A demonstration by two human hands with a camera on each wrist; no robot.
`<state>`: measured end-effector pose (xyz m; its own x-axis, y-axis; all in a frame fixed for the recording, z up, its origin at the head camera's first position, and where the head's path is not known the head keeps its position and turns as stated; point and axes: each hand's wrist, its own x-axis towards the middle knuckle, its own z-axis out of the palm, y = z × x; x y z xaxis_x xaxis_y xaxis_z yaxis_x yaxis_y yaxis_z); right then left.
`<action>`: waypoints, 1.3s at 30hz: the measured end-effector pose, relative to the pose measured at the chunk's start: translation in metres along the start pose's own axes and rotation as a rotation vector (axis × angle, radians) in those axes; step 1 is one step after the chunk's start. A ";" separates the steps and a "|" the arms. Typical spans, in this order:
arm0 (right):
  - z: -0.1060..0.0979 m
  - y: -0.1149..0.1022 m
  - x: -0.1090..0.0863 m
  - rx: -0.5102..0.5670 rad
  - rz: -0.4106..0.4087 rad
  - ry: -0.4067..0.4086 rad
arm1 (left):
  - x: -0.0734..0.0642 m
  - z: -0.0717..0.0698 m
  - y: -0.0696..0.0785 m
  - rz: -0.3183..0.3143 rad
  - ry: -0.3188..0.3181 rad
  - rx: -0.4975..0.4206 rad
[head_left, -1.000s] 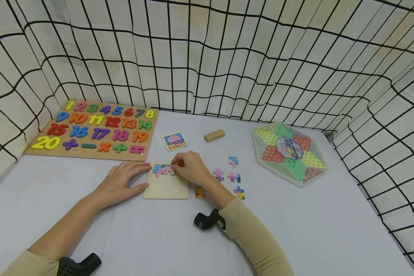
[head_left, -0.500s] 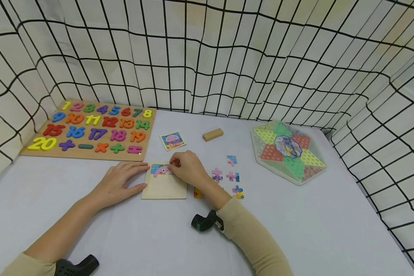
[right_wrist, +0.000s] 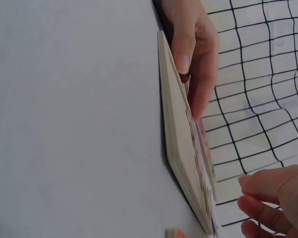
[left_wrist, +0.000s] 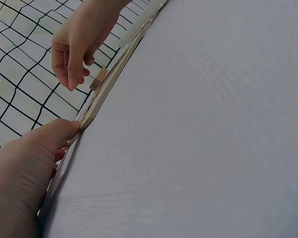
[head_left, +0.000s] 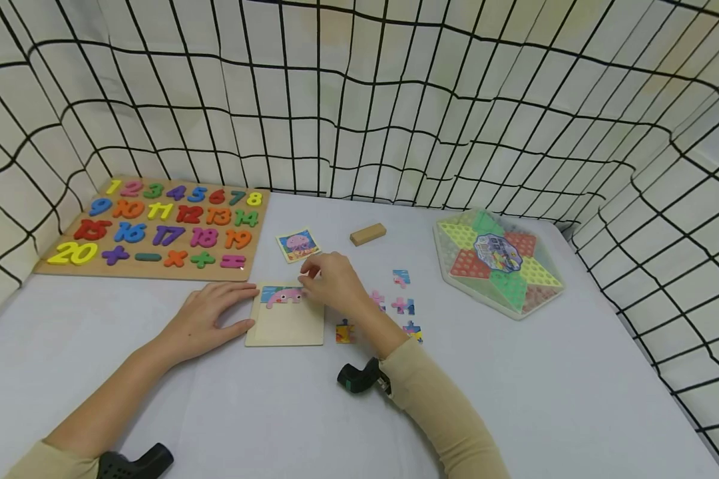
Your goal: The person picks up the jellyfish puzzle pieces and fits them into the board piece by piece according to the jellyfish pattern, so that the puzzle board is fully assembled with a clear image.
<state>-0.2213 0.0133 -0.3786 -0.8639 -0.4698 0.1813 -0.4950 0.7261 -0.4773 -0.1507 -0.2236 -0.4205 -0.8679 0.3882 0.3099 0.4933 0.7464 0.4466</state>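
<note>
A pale wooden puzzle tray (head_left: 284, 327) lies on the white table, with joined puzzle pieces (head_left: 281, 296) showing a pink creature along its far side. My left hand (head_left: 206, 316) rests at the tray's left edge, thumb and fingertips touching it. Over the far right corner is my right hand (head_left: 334, 283), fingers loosely bent. In the right wrist view, the thumb and fingers of that right hand (right_wrist: 275, 198) are apart from the tray (right_wrist: 176, 124), and nothing shows between them. Several loose puzzle pieces (head_left: 404, 306) lie right of the tray, partly hidden by the right forearm.
A small jellyfish picture (head_left: 298, 245) and a wooden block (head_left: 368, 234) lie beyond the tray. A number board (head_left: 180, 273) is at the back left, a hexagonal Chinese checkers box (head_left: 499, 263) at the right. Black netting (head_left: 319, 120) borders the table.
My right hand has let go of the piece at the tray's far right and drawn slightly back to the right, uncovering more of the pink picture. The left hand stays at the tray's edge.
</note>
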 end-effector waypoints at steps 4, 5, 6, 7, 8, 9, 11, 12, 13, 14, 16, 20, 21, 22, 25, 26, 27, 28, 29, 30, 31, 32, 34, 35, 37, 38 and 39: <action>-0.010 0.008 0.000 0.003 -0.010 0.028 | 0.000 0.001 0.000 0.010 0.004 0.001; -0.012 0.010 -0.001 0.005 -0.015 0.032 | 0.000 0.001 0.000 0.012 0.005 -0.002; -0.014 0.012 -0.001 0.005 -0.017 0.036 | 0.000 0.001 0.000 0.014 0.006 -0.001; -0.015 0.013 -0.002 0.003 -0.019 0.038 | 0.000 0.001 0.000 0.017 0.006 -0.003; -0.017 0.015 -0.002 0.003 -0.020 0.041 | 0.000 0.001 0.000 0.018 0.007 -0.005; -0.019 0.017 -0.003 0.002 -0.019 0.044 | 0.000 0.000 0.001 0.018 0.008 -0.007; -0.023 0.020 -0.004 -0.001 -0.011 0.045 | 0.000 0.000 0.001 0.017 0.009 -0.012; -0.025 0.022 -0.005 -0.001 -0.003 0.045 | 0.000 0.000 0.002 0.016 0.008 -0.012; -0.027 0.024 -0.006 0.000 0.001 0.046 | 0.000 0.000 0.002 0.015 0.007 -0.013; -0.029 0.026 -0.006 0.002 0.007 0.049 | 0.000 -0.001 0.002 0.014 0.006 -0.015; -0.033 0.030 -0.008 0.005 0.017 0.057 | 0.000 -0.001 0.002 0.014 0.005 -0.012; -0.041 0.039 -0.010 0.007 0.027 0.082 | 0.000 0.000 0.001 0.016 0.008 -0.011; -0.042 0.041 -0.011 0.006 0.031 0.087 | 0.000 0.000 0.001 0.017 0.010 -0.009; -0.044 0.043 -0.012 0.006 0.035 0.092 | 0.000 0.000 0.001 0.017 0.011 -0.010; -0.048 0.049 -0.015 0.008 0.045 0.099 | 0.000 0.001 0.001 0.018 0.012 -0.012; -0.049 0.052 -0.016 0.011 0.047 0.101 | 0.000 0.001 0.001 0.017 0.012 -0.012; -0.050 0.054 -0.018 0.013 0.050 0.102 | 0.000 0.001 0.001 0.016 0.011 -0.014; -0.051 0.056 -0.019 0.011 0.050 0.101 | 0.000 0.000 0.001 0.016 0.011 -0.015; -0.052 0.058 -0.020 0.009 0.050 0.100 | 0.000 0.000 0.001 0.016 0.010 -0.016; -0.053 0.061 -0.021 0.007 0.053 0.097 | 0.000 0.000 0.001 0.016 0.010 -0.016; -0.054 0.063 -0.022 0.005 0.054 0.096 | 0.000 0.000 0.001 0.015 0.009 -0.016; -0.055 0.065 -0.023 0.005 0.056 0.094 | 0.000 0.000 0.001 0.015 0.009 -0.016; -0.058 0.070 -0.025 -0.001 0.056 0.084 | 0.000 0.000 0.001 0.013 0.008 -0.016; -0.059 0.072 -0.026 -0.004 0.056 0.081 | 0.000 0.000 0.001 0.013 0.007 -0.015; -0.061 0.077 -0.028 -0.006 0.062 0.077 | 0.000 0.000 0.001 0.012 0.005 -0.013; -0.062 0.079 -0.029 -0.008 0.067 0.075 | 0.000 0.000 0.001 0.011 0.004 -0.013; -0.063 0.081 -0.030 -0.008 0.073 0.072 | 0.000 -0.001 0.002 0.012 0.003 -0.013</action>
<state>-0.2417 0.1179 -0.3682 -0.9022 -0.3782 0.2075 -0.4306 0.7614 -0.4847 -0.1502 -0.2227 -0.4192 -0.8620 0.3951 0.3175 0.5040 0.7347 0.4541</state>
